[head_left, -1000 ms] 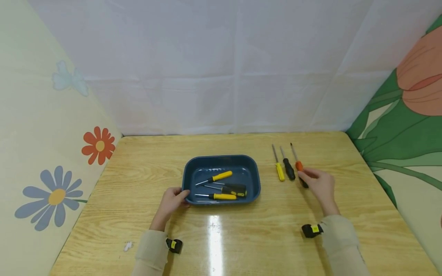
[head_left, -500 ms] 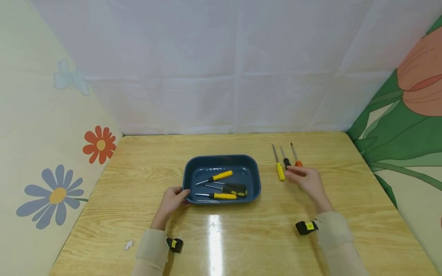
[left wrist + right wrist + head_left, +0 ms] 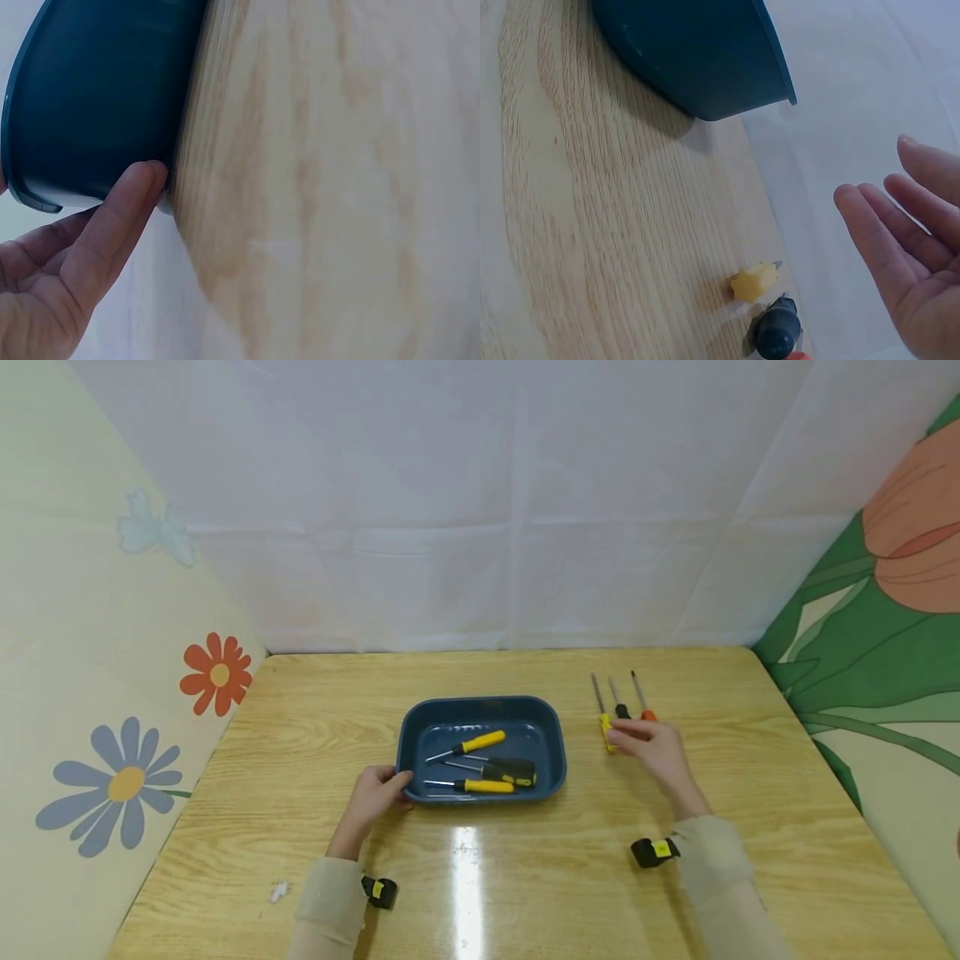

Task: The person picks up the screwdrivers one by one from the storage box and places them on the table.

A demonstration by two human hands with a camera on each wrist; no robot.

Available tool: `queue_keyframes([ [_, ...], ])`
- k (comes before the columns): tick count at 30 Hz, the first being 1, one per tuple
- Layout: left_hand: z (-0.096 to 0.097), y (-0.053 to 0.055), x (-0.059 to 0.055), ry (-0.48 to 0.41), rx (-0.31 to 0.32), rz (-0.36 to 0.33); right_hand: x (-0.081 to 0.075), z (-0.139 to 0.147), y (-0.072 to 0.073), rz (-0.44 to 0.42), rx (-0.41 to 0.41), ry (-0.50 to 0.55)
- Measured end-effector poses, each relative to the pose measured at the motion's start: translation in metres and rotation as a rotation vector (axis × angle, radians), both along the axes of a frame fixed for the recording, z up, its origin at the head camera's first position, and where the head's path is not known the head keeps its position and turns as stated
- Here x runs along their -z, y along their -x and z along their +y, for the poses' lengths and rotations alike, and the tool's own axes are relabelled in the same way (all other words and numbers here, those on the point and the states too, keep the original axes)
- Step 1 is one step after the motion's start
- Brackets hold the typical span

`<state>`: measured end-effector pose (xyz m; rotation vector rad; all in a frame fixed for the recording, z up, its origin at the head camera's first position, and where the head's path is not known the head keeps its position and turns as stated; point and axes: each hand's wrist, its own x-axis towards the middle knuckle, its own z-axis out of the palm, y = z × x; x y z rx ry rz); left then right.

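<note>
Hovering, head view: my right hand (image 3: pixel 660 760), the nearer one, by the yellow screwdriver (image 3: pixel 604 723) lying lengthwise away from me beside the tub (image 3: pixel 480 713).
Left wrist: my left hand (image 3: pixel 71 281) is gripping the tub. Right wrist: my right hand is hanging unclenched, empty.

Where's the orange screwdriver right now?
In the head view, the orange screwdriver lies on the table right of the blue tray, immediately right of the black-handled screwdriver.
</note>
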<state>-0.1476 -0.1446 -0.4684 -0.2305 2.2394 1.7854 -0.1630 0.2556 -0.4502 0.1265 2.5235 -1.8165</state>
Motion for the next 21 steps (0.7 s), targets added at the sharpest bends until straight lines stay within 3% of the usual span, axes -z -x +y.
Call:
queue_keyframes([
  [3, 0.0, 0.0, 0.001, -0.003, -0.005, -0.006, -0.001, -0.004, 0.001, 0.024, -0.013, 0.011],
  [9, -0.004, 0.004, 0.016, -0.002, -0.019, -0.001, -0.002, -0.013, 0.004, 0.059, -0.041, 0.058],
  [12, -0.004, 0.005, 0.016, -0.011, -0.018, 0.001, -0.003, -0.017, 0.006, 0.06, -0.053, 0.077],
  [16, 0.0, -0.001, -0.001, -0.009, -0.004, 0.002, -0.003, -0.023, 0.008, 0.056, -0.069, 0.105],
  [21, 0.002, -0.006, -0.01, 0.003, 0.018, 0.028, -0.002, -0.029, 0.01, 0.047, -0.09, 0.08],
])
